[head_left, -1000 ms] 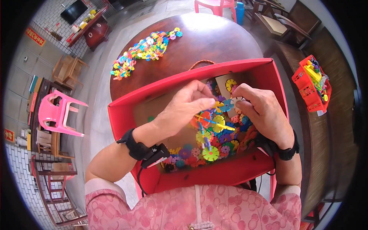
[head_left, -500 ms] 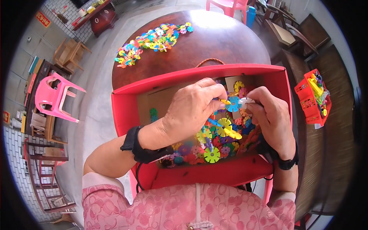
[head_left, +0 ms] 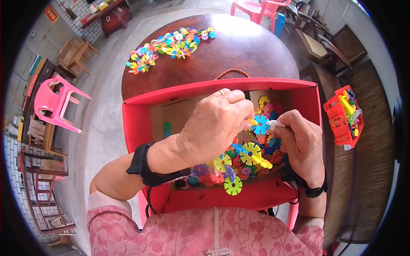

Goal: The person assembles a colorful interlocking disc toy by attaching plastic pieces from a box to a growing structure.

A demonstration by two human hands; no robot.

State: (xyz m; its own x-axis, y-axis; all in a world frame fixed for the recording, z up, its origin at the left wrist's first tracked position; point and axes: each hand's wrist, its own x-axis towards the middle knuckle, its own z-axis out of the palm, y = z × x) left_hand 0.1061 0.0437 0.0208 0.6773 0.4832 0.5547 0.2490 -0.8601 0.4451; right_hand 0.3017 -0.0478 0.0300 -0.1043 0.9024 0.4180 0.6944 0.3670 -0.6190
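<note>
Over a red box [head_left: 179, 94], my left hand [head_left: 213, 123] is closed in a pinch on a yellow notched plastic disc [head_left: 252, 122]. Beside that sits a blue notched disc [head_left: 260, 124], and a white notched disc [head_left: 273, 125] touches its right side. My right hand [head_left: 301, 141] pinches the white disc between thumb and fingers. Below my hands hangs a chain of linked discs, with a yellow disc [head_left: 250, 153] in it and a lime-green disc [head_left: 232, 186] at its low end. My left hand hides how the chain joins the upper pieces. Loose colourful discs [head_left: 209, 173] cover the box bottom.
A round brown table [head_left: 239, 51] stands beyond the box, bearing a pile of joined colourful discs [head_left: 179, 42]. Pink plastic chairs stand at the left [head_left: 55, 100] and far side [head_left: 258, 10]. A red basket of toys [head_left: 337, 115] rests on the right.
The white disc has turned more edge-on beside the blue one, still in my right hand's pinch. The chain's lime-green end hangs lower and slightly further left. The whole view has shifted a little.
</note>
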